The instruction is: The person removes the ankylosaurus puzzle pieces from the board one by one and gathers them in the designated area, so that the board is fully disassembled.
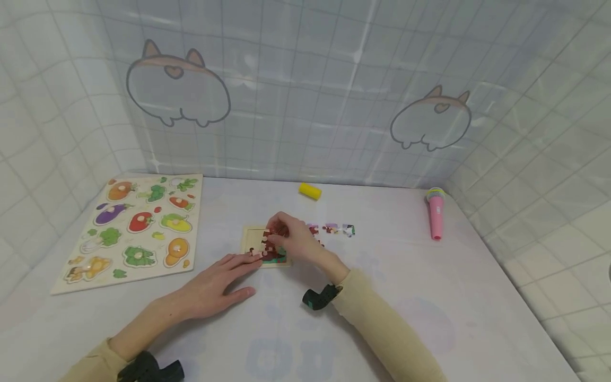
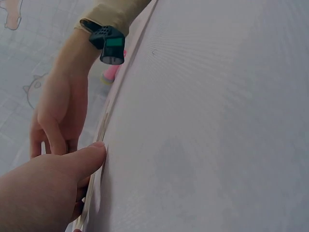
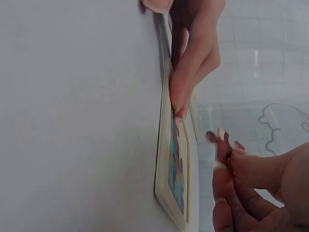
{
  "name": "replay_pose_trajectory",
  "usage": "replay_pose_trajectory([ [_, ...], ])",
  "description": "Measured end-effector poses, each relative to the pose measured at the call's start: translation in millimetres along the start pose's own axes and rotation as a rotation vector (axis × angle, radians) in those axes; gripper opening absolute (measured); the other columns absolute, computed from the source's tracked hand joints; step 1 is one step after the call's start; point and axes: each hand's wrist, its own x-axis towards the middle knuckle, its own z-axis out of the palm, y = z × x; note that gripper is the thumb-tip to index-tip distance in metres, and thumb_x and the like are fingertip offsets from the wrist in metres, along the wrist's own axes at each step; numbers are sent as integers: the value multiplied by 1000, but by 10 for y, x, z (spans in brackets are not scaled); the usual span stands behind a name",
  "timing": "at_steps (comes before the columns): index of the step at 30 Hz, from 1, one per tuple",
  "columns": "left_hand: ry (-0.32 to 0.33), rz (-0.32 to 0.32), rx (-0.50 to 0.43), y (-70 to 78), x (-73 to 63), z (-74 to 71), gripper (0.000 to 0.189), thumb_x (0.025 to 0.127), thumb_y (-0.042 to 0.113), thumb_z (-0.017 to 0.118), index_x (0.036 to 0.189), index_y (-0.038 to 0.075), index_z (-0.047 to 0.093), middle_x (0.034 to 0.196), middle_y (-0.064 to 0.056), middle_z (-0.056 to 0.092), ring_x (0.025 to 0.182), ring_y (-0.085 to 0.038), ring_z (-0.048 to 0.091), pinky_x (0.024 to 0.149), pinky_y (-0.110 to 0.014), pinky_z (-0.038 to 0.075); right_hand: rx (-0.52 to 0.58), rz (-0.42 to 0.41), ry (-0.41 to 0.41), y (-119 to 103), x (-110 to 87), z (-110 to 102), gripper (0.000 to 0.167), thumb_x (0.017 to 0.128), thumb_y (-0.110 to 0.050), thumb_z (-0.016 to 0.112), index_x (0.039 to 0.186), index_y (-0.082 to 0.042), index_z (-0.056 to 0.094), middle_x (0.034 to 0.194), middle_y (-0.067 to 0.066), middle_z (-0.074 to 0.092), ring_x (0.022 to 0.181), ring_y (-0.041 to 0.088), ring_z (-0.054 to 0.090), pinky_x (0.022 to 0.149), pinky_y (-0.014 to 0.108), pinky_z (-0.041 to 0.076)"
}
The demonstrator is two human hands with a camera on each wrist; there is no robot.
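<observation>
The right wrist view shows what the head view hides behind knuckles: a red-brown interlocking jigsaw piece (image 3: 224,147), pinched between the thumb and curled fingers of the right hand (image 1: 293,241) and held clear of the shallow, square pale-wood puzzle tray (image 1: 252,237). In the head view that hand reaches over the tray from 4 o'clock. The left hand (image 1: 215,289) comes in from 8 o'clock with its fingers nearly straight, their tips resting on the tray's near-left part, and its thumb spread apart. The left wrist view gives the tray almost edge-on, with much of its contents hidden. The tray lies flat near the middle of the white-covered desk (image 1: 382,265); dark brown and green fitted pieces (image 1: 274,256) fill its 4 to 6 o'clock side, and bare wood shows toward 10 o'clock. Small multicoloured loose pieces (image 1: 331,228) lie between 2 and 3 o'clock, a yellow cylinder (image 1: 310,191) at 1 o'clock, and a pale vegetable-picture board (image 1: 116,257) at 9 o'clock. Large, faint lettering at 6 o'clock on the cover resembles "RO"; the small mark on the pink toy microphone (image 1: 436,215), near 3 o'clock, is unreadable.
</observation>
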Motion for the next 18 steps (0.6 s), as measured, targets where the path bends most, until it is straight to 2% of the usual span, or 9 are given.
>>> replay_pose_trajectory([
  [4, 12, 6, -1, -6, -10, -9, 60, 98, 50, 58, 149, 20, 49, 156, -1, 43, 144, -30, 39, 116, -55, 33, -12, -21, 36, 13, -95, -142, 18, 96, -11, 67, 113, -8, 62, 99, 4, 67, 87, 14, 61, 79, 23, 52],
  [9, 5, 7, 13, -10, -6, -3, 60, 98, 52, 56, 150, 22, 48, 156, 1, 42, 143, -28, 40, 113, -53, 39, 2, 47, 89, 125, -275, -375, 19, 93, -13, 71, 110, -10, 65, 96, 2, 69, 87, 13, 65, 78, 24, 54],
  [13, 0, 3, 16, -7, -2, 4, 61, 98, 53, 56, 150, 23, 47, 156, 2, 42, 143, -27, 40, 114, -52, 39, 1, 103, 113, 228, -436, -581, 19, 93, -14, 73, 111, -10, 67, 96, 2, 69, 87, 14, 66, 78, 27, 55],
  [18, 0, 0, 18, -4, -11, -3, 61, 98, 53, 56, 151, 23, 47, 155, 3, 42, 143, -26, 40, 114, -51, 39, -15, 121, 151, 357, -620, -804, 20, 92, -10, 73, 111, -8, 69, 97, 4, 70, 88, 16, 67, 79, 28, 56],
])
